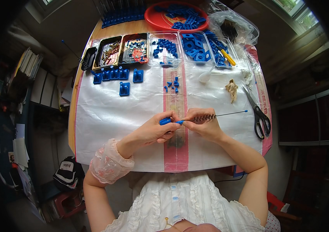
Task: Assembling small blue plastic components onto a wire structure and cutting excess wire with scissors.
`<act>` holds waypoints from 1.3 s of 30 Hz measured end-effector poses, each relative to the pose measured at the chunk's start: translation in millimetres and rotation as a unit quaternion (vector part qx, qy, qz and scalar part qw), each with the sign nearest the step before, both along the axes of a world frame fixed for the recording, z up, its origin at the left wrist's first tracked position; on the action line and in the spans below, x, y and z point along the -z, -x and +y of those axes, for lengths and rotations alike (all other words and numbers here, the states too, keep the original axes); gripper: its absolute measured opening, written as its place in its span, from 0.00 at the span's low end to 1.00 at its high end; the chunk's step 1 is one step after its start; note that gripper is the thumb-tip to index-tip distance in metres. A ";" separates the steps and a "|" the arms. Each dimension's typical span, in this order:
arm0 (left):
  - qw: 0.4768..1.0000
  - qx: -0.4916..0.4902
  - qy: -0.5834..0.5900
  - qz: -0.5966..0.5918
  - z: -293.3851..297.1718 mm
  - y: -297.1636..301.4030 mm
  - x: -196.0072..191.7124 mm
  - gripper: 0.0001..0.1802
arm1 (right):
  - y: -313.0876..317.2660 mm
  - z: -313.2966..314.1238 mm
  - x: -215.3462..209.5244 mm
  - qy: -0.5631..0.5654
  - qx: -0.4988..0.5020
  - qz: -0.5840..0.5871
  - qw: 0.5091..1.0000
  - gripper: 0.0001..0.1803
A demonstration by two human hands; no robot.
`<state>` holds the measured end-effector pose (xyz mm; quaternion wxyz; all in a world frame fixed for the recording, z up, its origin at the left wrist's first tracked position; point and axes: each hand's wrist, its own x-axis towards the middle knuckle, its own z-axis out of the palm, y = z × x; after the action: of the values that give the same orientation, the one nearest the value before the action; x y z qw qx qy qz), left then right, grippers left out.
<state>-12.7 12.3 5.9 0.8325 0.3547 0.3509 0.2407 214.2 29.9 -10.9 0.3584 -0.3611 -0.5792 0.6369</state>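
Note:
Over the pink stripe of the covered table, my left hand [152,129] is closed around a blue plastic part [165,121]. A small blue piece [180,122] shows between the fingertips of both hands. My right hand [207,127] pinches a thin dark rod with a black coiled spring [204,118]; its far end runs out to the right and carries a blue tip [245,111]. Where the rod meets the small piece is hidden by my fingers. Beyond my hands lie several loose small blue pieces [176,83].
Several blue assembled blocks [124,89] stand at the left. Behind them are black trays of screws [110,51] and nuts [134,48], clear boxes of blue parts [196,47] and a red basin [152,24]. A yellow-handled tool [228,57], crumpled cloth [232,91] and scissors [262,120] lie right.

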 end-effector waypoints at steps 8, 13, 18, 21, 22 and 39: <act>1.000 -0.003 0.006 0.003 -0.3 -0.8 0.0 0.07 | 0.2 -0.1 2.3 -0.021 -0.002 -0.012 1.000 0.03; 1.000 -0.006 0.014 0.006 -0.5 -1.2 -0.1 0.07 | 0.7 -1.0 0.9 -0.017 -0.001 -0.014 1.000 0.03; 0.999 -0.025 0.038 -0.003 -0.2 -3.0 -0.7 0.10 | 1.9 -1.6 -1.6 -0.016 0.004 -0.025 1.000 0.03; 0.996 -0.045 0.074 -0.026 0.4 -2.3 -0.8 0.11 | 2.1 -1.0 -4.4 -0.001 -0.002 -0.018 1.000 0.03; 0.996 -0.044 0.073 -0.031 0.5 -2.2 -0.9 0.11 | 1.8 -0.6 -4.4 -0.001 -0.005 -0.016 1.000 0.03; 0.960 -0.033 -0.272 0.052 -6.0 -1.8 9.1 0.08 | -5.8 7.0 -4.5 0.041 -0.024 0.028 0.998 0.08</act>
<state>-10.8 6.3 -3.2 0.6767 0.5682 0.3266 0.3355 220.0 36.9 -6.4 0.3437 -0.3436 -0.5511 0.6783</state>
